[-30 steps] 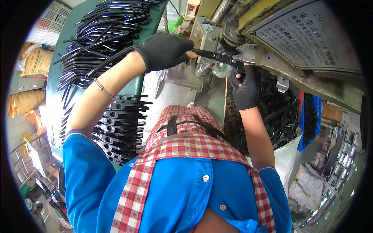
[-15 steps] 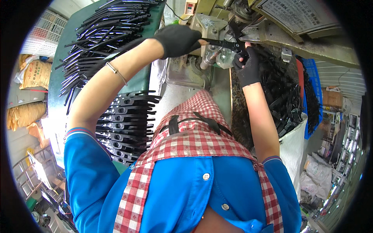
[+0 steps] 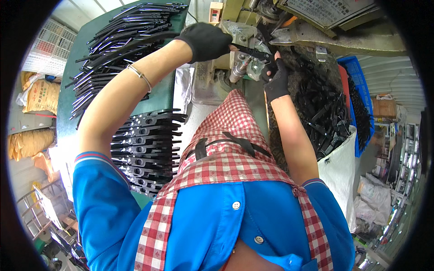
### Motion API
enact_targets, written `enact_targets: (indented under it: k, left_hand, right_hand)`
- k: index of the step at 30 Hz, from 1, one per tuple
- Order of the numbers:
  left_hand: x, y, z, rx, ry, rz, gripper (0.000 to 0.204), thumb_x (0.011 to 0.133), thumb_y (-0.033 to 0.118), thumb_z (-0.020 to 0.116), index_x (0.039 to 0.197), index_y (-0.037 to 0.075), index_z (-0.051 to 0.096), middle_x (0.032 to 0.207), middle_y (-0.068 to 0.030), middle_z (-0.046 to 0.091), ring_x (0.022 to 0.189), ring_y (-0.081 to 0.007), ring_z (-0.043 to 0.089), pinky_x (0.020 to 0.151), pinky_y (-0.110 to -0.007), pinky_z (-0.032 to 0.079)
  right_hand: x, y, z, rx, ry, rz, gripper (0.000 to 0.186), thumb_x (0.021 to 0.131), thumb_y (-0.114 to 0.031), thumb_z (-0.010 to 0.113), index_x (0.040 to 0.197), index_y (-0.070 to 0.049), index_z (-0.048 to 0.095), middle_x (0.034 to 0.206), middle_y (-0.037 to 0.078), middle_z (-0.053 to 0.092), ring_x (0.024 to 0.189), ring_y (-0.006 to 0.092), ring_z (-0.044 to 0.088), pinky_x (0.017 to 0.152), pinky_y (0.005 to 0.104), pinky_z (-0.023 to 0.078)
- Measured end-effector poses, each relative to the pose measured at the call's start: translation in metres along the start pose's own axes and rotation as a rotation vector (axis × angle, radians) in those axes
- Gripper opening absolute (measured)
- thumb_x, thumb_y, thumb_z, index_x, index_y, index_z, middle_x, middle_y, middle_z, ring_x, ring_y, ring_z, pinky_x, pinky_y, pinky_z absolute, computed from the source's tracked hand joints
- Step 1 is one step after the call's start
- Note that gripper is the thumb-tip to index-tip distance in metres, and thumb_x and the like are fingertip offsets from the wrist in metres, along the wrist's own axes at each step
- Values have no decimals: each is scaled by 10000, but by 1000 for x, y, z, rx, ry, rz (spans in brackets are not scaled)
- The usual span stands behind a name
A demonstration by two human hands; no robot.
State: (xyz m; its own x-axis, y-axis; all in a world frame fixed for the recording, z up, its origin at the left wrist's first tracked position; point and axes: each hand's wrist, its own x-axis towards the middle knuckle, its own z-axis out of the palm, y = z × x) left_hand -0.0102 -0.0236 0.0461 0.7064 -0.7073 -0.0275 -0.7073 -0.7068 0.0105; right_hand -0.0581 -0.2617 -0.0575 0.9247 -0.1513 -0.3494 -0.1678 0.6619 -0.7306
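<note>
Black bar: stretch between hands lies past the right edge of the counter, at the machine. Left hand pinches it; right hand curls close by, grip can't be told. Best, I judge: steady bar, fingertips clear.

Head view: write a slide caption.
Gloved left hand and right hand hold a black part beside a machine and green table.

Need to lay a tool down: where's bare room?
Green table: between the left forearm, lower black parts and right edge; a narrow strip left of the upper black rods. Crowded: where rods and parts lie, and the black heap by the right hand.
</note>
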Motion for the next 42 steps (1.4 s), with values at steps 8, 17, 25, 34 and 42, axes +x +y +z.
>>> enact_targets:
  k: [8,17,25,34,42]
  left_hand:
    - [-11,-9,27,-187,70,37,421,963,471,425,1019,90,596,681,-188,624,669,-391,630,634,-494,480]
    - [-9,-17,28,-141,121,63,399,959,464,440,967,93,587,649,-172,606,629,-371,622,587,-473,474]
    - [-2,-20,23,-254,39,131,483,978,488,378,1015,70,616,674,-190,615,654,-366,630,645,-479,485]
    - [-5,-14,9,-214,-69,-6,354,951,403,463,1010,88,614,833,-193,659,813,-372,643,748,-480,489]
    - [-4,-13,30,-175,-37,30,357,945,444,459,1005,130,619,755,-163,655,705,-379,642,682,-470,506]
  right_hand:
    - [2,-12,7,-208,6,-68,270,903,-377,603,781,-142,555,509,-19,446,364,86,325,381,235,233]
    - [-58,-64,-12,-1413,-224,-966,285,766,-258,775,855,-49,602,771,35,594,693,188,571,665,326,468]
    - [-5,-108,27,-2033,-621,-662,490,778,-458,708,1069,-72,631,932,161,660,870,332,640,775,403,491]
    - [-10,-101,36,-2004,-580,-588,420,780,-434,703,974,-67,639,851,179,652,826,334,643,739,410,481]
    - [-11,-82,26,-2129,-507,-268,451,753,-458,710,934,-50,648,827,189,642,802,357,630,718,433,474]
